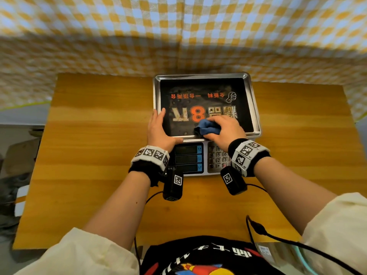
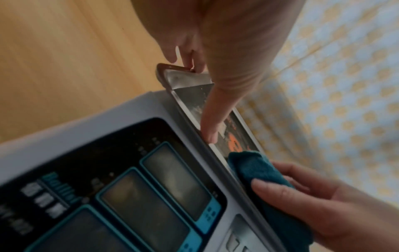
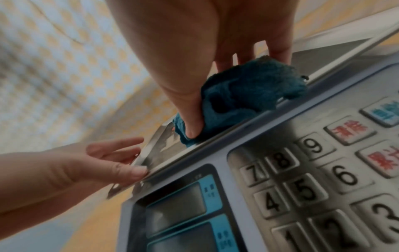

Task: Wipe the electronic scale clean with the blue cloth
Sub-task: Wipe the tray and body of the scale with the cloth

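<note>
Right hand [image 1: 224,129] grips the bunched blue cloth [image 1: 207,129] at the electronic scale [image 1: 206,124] pan's six o'clock edge; left hand [image 1: 158,128], fingers straight, steadies its eight o'clock corner. Grime remains toward twelve; wiping looks underway.

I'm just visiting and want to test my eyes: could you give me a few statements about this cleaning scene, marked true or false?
1. The right hand grips a bunched blue cloth on the scale's steel tray. True.
2. The left hand presses number keys. False: it rests on the tray's left edge, fingers straight.
3. The black printed sheet in the tray shows pale smudges. True.
4. The cloth lies at the tray's far edge. False: it sits at the near edge, beside the silver keypad.
5. The scale stands on a wooden tabletop. True.
</note>
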